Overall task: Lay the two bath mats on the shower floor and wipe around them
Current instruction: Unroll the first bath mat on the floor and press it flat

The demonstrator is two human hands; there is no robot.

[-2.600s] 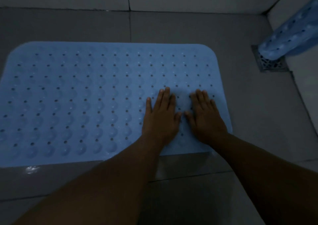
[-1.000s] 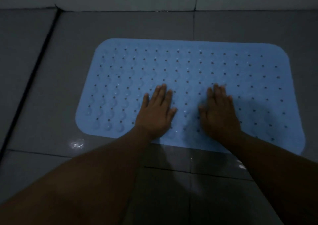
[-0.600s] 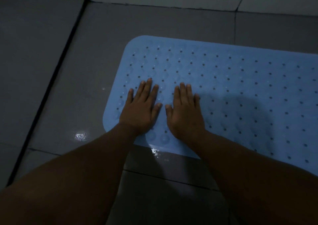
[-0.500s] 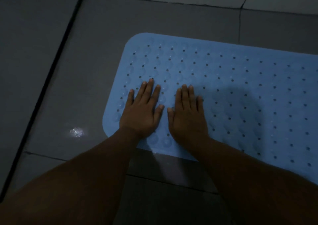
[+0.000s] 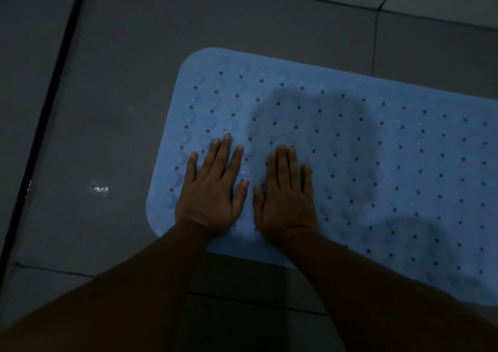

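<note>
Pressing flat: left hand (image 5: 213,190) and right hand (image 5: 287,198) lie palm-down, side by side, thumbs nearly meeting, on the near left end of the blue bath mat (image 5: 350,149). Both spread wide, fingers straight, gripping nothing.

Mat lies flat on the grey tiled shower floor (image 5: 121,109), rounded left corners in view, right end running out of frame. Rows of small holes and raised bumps across its surface. Near edge sits just past a tile joint. A small wet glint (image 5: 101,189) on the tile left of the mat; a dark groove (image 5: 51,103) runs along the floor further left.

Step, by my reading: seating the first mat, pushing it down so it grips the tile. Second mat not in view. Next move likely calls for lifting both palms and fetching the other mat, then laying it beside this one. No cloth visible for wiping.
</note>
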